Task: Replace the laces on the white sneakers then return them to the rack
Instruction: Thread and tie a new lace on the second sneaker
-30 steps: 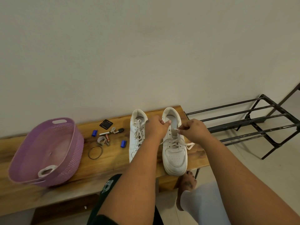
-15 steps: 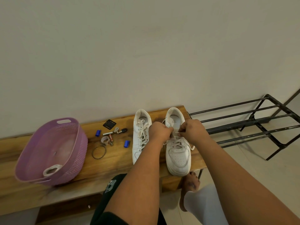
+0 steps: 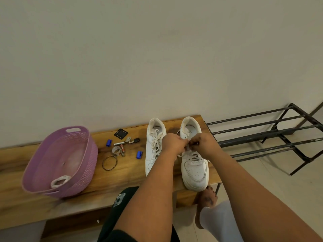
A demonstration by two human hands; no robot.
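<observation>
Two white sneakers stand side by side on the wooden bench, toes toward the person. Over the right sneaker, the left hand and right hand meet, fingers pinching its lace. The left sneaker sits laced just beside. Farther right stands the black rack.

Between the purple basket and the left sneaker, small clutter blocks the far tabletop; the near strip is bare, and my fingers could pass there.
</observation>
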